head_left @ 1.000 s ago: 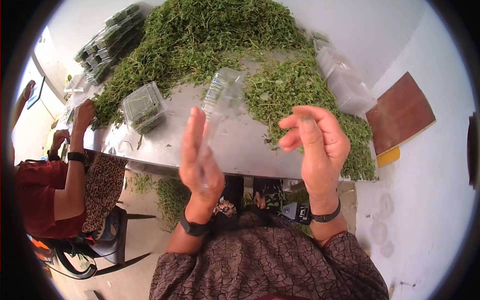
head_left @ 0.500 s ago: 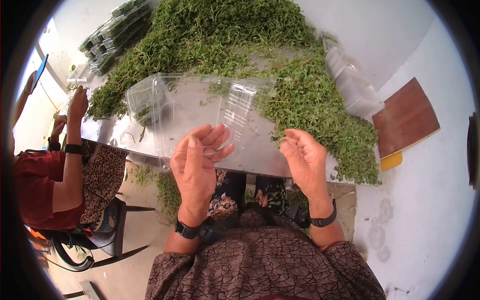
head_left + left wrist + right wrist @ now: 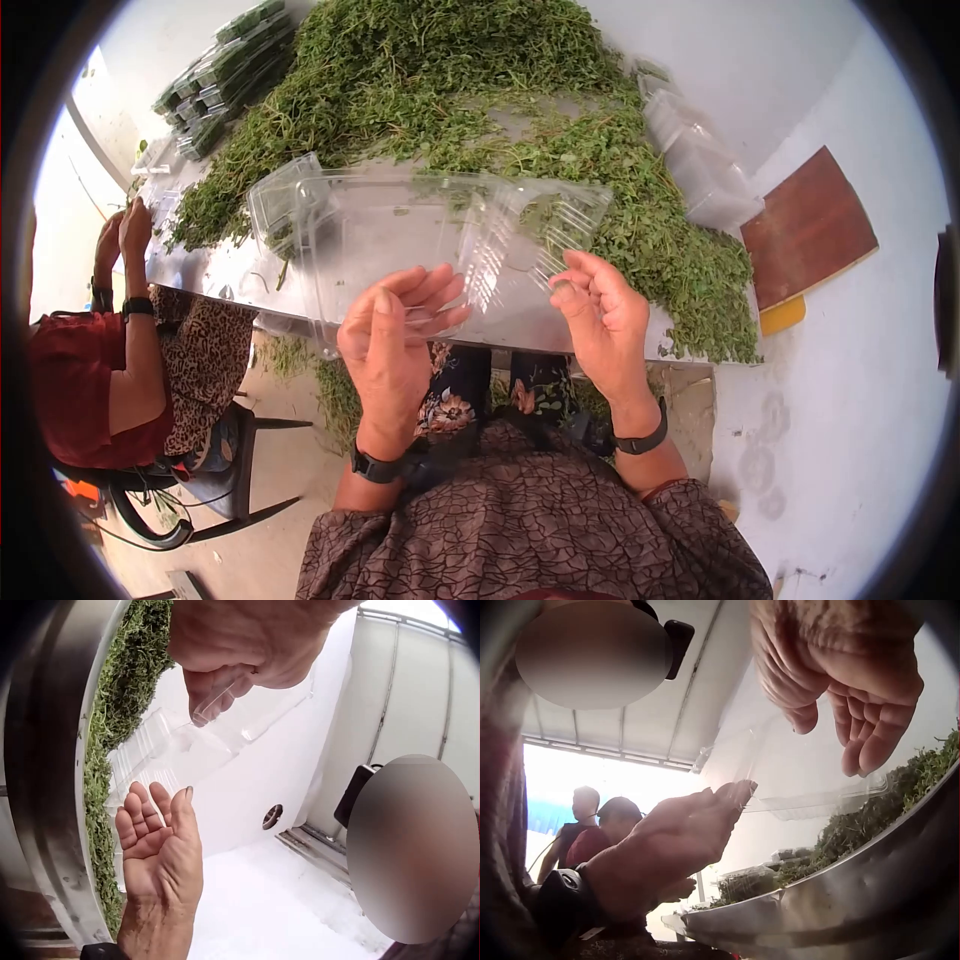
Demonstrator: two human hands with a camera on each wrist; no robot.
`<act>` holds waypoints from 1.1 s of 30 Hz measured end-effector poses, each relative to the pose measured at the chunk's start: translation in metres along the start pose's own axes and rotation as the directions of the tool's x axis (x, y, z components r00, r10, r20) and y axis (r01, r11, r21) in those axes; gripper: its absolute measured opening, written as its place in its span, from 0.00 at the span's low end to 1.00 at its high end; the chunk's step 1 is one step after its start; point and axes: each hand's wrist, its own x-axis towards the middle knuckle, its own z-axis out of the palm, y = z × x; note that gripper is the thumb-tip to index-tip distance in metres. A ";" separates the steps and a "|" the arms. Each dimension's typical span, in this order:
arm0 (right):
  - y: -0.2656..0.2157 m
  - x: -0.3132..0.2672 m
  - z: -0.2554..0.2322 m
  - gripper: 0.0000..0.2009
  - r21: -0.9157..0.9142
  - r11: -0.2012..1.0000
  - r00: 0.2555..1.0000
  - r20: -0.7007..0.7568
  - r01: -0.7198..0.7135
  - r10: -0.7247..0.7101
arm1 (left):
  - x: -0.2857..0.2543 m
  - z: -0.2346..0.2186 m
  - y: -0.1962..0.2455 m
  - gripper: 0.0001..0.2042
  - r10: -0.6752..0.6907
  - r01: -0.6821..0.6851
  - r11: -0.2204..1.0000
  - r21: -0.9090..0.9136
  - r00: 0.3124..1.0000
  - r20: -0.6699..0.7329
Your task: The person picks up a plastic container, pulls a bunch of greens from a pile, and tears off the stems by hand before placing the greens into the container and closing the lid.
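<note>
A clear plastic clamshell container [image 3: 385,225], its lid and base spread apart, is held above the table's near side. My left hand [image 3: 385,345] grips its near edge between thumb and fingers; the left wrist view shows this left hand [image 3: 247,645] from close up. At the container's right, by the ribbed part, is my right hand [image 3: 612,335], fingers loosely bent. In the right wrist view a gap separates the thumb and fingers of this right hand [image 3: 840,675]; whether its fingertips touch the plastic I cannot tell.
Loose green herbs [image 3: 450,60] are heaped across the metal table [image 3: 390,290]. Filled boxes [image 3: 220,75] are stacked at back left, nested clear containers [image 3: 700,165] at right. A filled box [image 3: 290,215] stands behind the held container. Another person [image 3: 100,380] is at left.
The container has swung from narrow and upright to wide across the view, its ribbed part now farther right. My left hand has turned palm up; my right hand has lowered beside the ribbed part.
</note>
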 end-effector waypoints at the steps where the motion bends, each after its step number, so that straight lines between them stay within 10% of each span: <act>1: -0.001 0.000 -0.001 0.16 0.017 1.000 1.000 -0.012 -0.012 0.012 | 0.001 -0.001 0.001 0.19 -0.029 0.029 0.999 -0.038 1.000 -0.006; 8: 0.001 0.002 -0.016 0.17 -0.141 0.990 0.995 -0.100 0.013 -0.028 | 0.007 -0.012 -0.007 0.18 -0.115 0.112 0.984 -0.137 0.993 -0.010; 20: 0.011 0.001 -0.040 0.07 0.153 0.924 0.935 0.111 -0.351 0.337 | 0.011 -0.020 -0.024 0.16 -0.292 0.279 0.926 -0.256 0.956 -0.015; 33: 0.014 -0.005 -0.039 0.08 0.131 0.933 0.939 -0.032 -0.336 0.343 | 0.015 -0.009 -0.026 0.24 -0.126 0.118 0.990 -0.082 0.987 -0.099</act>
